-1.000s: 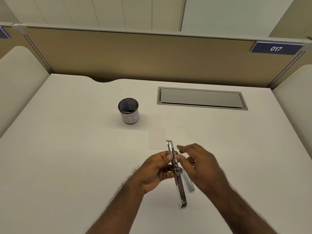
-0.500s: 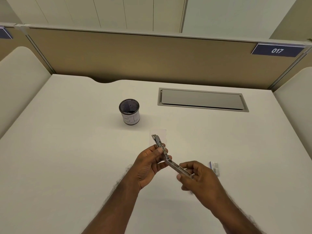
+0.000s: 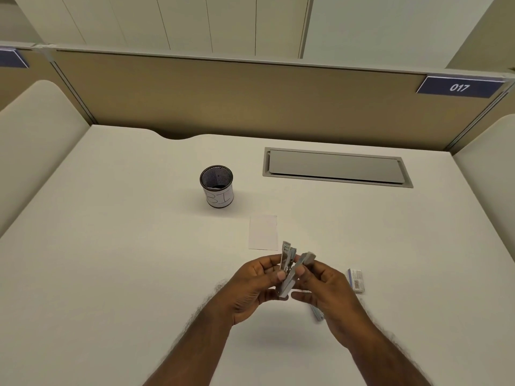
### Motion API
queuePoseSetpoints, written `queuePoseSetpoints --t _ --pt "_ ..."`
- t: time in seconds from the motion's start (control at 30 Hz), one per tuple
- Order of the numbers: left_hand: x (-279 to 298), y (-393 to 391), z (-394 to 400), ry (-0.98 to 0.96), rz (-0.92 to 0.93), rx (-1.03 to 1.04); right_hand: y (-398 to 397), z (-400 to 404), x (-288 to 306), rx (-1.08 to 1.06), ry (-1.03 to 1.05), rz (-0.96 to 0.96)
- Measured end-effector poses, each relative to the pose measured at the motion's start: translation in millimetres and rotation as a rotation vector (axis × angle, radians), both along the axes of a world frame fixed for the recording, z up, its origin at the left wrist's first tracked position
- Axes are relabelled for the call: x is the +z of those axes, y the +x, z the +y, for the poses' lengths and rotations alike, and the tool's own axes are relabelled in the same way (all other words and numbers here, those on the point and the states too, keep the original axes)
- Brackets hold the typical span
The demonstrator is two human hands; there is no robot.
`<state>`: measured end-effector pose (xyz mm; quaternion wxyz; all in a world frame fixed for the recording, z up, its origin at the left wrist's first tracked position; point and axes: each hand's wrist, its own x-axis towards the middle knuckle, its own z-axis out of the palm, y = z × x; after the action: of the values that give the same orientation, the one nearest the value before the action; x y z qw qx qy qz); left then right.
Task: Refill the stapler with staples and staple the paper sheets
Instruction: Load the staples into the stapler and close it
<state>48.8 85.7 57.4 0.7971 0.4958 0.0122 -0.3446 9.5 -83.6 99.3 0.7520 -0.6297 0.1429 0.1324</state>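
Note:
A small metal stapler [image 3: 292, 270] is held above the desk in front of me, its two arms spread in a narrow V. My left hand [image 3: 255, 288] grips the arm on the left, and my right hand [image 3: 327, 292] pinches the grey arm on the right. A small white stack of paper sheets [image 3: 263, 232] lies flat on the desk just beyond the stapler. A small staple box [image 3: 356, 280] lies to the right of my right hand. A thin grey strip [image 3: 317, 313] lies on the desk, partly hidden under my right hand.
A mesh pen cup [image 3: 216, 190] with a white label stands at the back left of the paper. A grey cable hatch [image 3: 337, 167] is set into the desk [image 3: 111, 260] at the back right. Beige partition walls close the desk on three sides.
The stapler was spread out almost straight between my hands; now its arms are folded into a narrow V. My right hand has moved up and in beside my left.

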Motion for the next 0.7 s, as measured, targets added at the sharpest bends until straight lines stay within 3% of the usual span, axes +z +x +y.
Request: queuePoseSetpoints --t 0.23,0.43,0.53,0.7 --pt "-8.8 -2.2 10.1 0.004 0.051 -0.093 0.3 2.0 -7.0 0.156 -0.003 0.064" --pt "-18.6 -5.1 17.3 0.056 0.082 -0.166 0.3 7.0 -26.9 0.113 -0.127 0.158" --pt "-25.7 -3.7 22.1 0.178 0.086 -0.155 -1.7 15.4 -41.9 0.09 -0.227 0.162" --pt "-38.2 4.2 27.6 0.513 0.11 0.083 -2.6 29.7 -63.3 0.074 -0.441 0.156"
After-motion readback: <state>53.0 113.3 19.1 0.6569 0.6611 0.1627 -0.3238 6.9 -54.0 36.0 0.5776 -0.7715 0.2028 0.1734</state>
